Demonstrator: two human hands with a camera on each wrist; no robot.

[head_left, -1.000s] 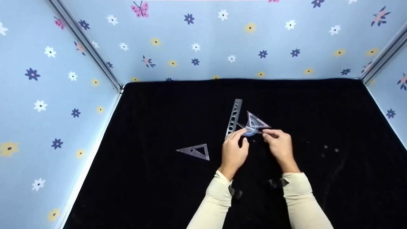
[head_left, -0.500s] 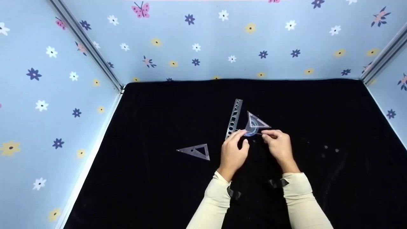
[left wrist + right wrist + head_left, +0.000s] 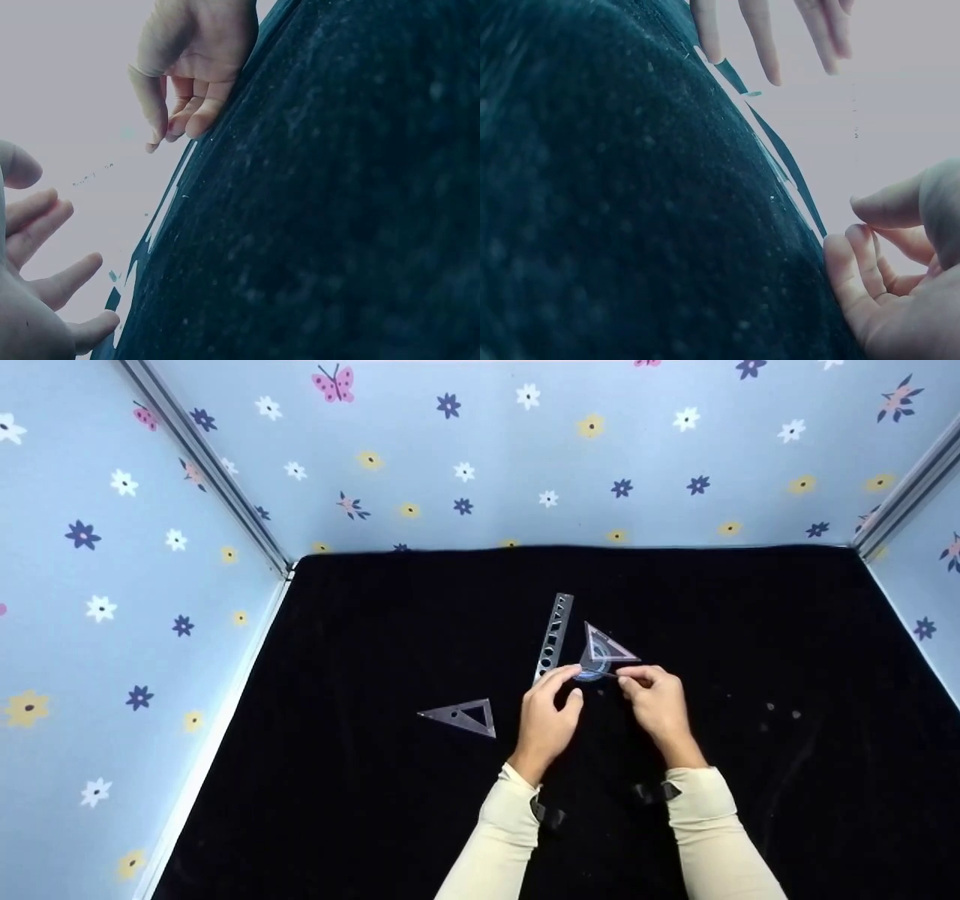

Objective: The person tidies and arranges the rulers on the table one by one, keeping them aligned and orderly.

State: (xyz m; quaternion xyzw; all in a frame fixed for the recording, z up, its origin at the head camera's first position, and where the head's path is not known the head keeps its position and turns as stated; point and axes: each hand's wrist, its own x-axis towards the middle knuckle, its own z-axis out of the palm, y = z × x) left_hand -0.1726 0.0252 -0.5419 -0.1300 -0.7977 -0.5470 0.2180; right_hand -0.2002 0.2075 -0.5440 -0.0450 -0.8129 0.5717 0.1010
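A clear, blue-tinted protractor (image 3: 590, 670) lies on the black cloth (image 3: 375, 622), overlapping a clear set square (image 3: 609, 646). Just left of them is a clear stencil ruler (image 3: 553, 636). My left hand (image 3: 568, 684) hovers at the protractor's left end with fingers spread and relaxed (image 3: 52, 225), holding nothing. My right hand (image 3: 630, 676) sits at its right end. Its thumb and forefinger (image 3: 870, 232) are loosely bent and apart, with the tips next to the clear edge (image 3: 780, 161). Whether they touch it is unclear.
A second clear set square (image 3: 461, 716) lies alone on the cloth to the left of my hands. Pale blue flowered walls (image 3: 480, 457) enclose the cloth at the back and on both sides. A few pale specks (image 3: 780, 711) dot the cloth at right.
The protractor, raised and tilted between my fingertips a second ago, now lies lower over the set square. Both hands have stayed almost in place.
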